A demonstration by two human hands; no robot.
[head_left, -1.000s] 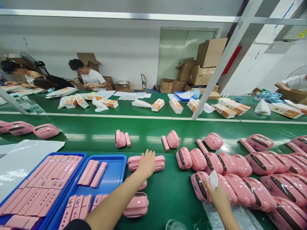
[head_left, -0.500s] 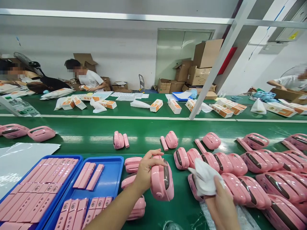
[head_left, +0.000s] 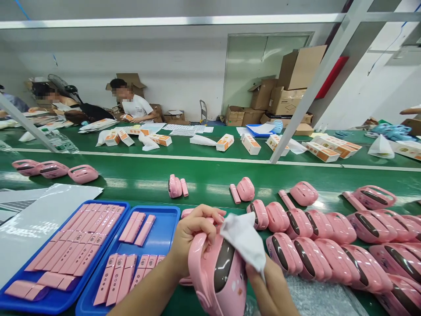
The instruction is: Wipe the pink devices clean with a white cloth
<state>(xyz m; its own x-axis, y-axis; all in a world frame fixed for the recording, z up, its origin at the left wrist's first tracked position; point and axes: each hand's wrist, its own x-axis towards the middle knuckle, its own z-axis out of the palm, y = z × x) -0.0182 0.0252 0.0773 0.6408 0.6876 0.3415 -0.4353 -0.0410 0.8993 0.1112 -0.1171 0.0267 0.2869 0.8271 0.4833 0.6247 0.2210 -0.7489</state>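
Note:
My left hand (head_left: 194, 239) is closed around the handle of a glossy pink device with a dark oval panel (head_left: 219, 281), held tilted above the bench. My right hand (head_left: 271, 285) grips a white cloth (head_left: 245, 239), which lies against the device's upper right side, beside the dark panel. Part of the right hand's fingers is hidden behind the cloth and the device. Rows of similar pink devices (head_left: 335, 259) stand just right of my hands. To the left, a blue tray (head_left: 161, 219) holds several slim pink bars (head_left: 112, 278).
A second blue tray (head_left: 74, 303) full of pink bars sits at far left, near white sheets (head_left: 66, 197). Across the green belt (head_left: 204, 164) lie orange-and-white boxes (head_left: 250, 144). A slanted metal post (head_left: 305, 101) rises ahead. Co-workers (head_left: 136, 107) sit at the far side.
The pink device has come closer to me and turned. My right hand has brought the white cloth left, from over the rows onto the device. The view has shifted left.

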